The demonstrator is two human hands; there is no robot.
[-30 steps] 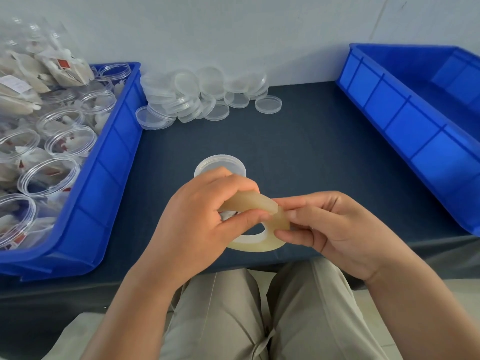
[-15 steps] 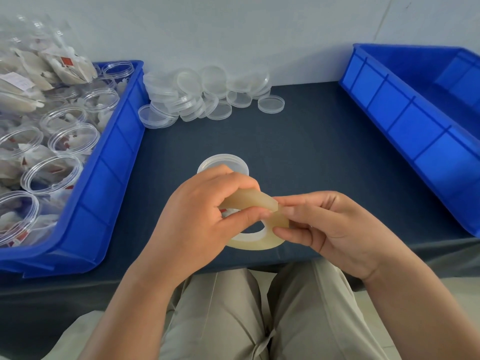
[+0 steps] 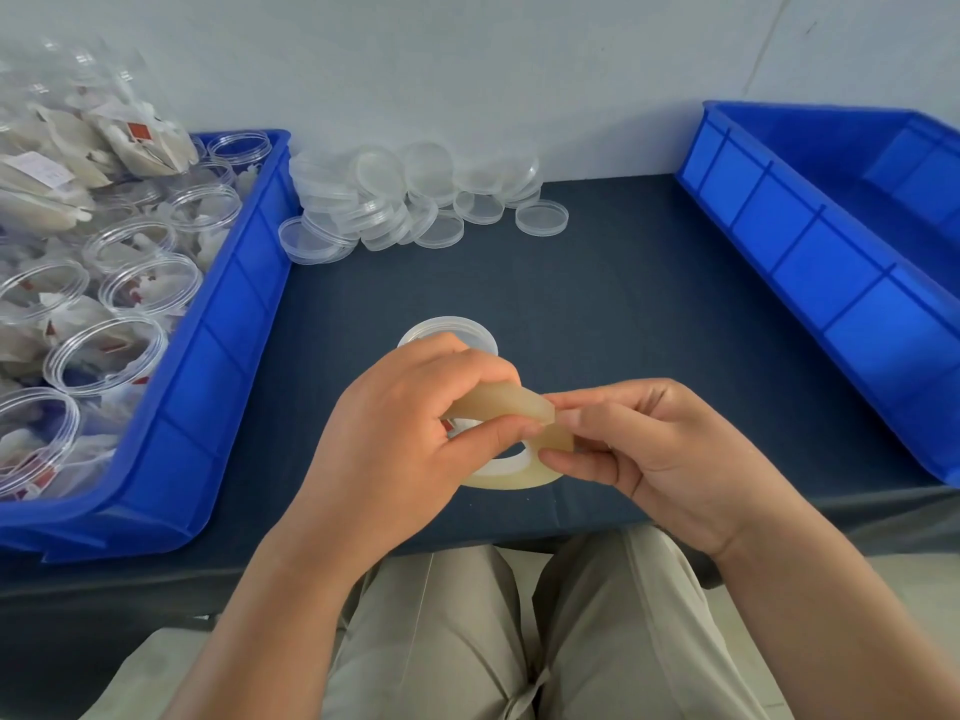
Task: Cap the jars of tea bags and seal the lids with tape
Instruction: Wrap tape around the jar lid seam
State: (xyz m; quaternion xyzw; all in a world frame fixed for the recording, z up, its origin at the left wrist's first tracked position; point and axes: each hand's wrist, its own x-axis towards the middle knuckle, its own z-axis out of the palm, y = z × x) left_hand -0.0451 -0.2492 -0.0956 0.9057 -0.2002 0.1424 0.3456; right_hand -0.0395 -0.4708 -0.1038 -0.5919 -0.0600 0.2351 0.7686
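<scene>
A yellowish roll of clear tape is held above the table's near edge. My left hand grips its upper part. My right hand pinches the roll's right side, fingertips at the tape's edge. Just beyond my left hand stands a capped clear jar, mostly hidden by that hand. Several open jars of tea bags fill the blue bin on the left. A heap of clear lids lies at the back of the table.
A second blue bin sits at the right, nothing seen inside it. Bags of tea bags pile at the far left. The dark blue table top lies between the bins. My knees show below the table edge.
Both hands hold the tape roll as before. The fingers have shifted only slightly on the roll.
</scene>
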